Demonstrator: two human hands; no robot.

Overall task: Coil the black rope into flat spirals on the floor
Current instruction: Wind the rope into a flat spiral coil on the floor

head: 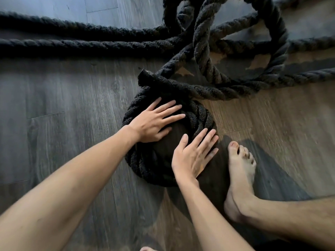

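Black rope (203, 91) partly wound into a small flat coil (145, 160) mid-scene on wood floor (63, 105); loose loops lie far right, two strands run far left. Left hand (154, 122) flat on coil's far side, right hand (192, 156) flat on its right edge, fingers spread, gripping nothing. Bare foot (241, 174) just right of coil

Left hand (154, 122) and right hand (192, 154) flat (fingers spread) on coiled black rope (145, 160).
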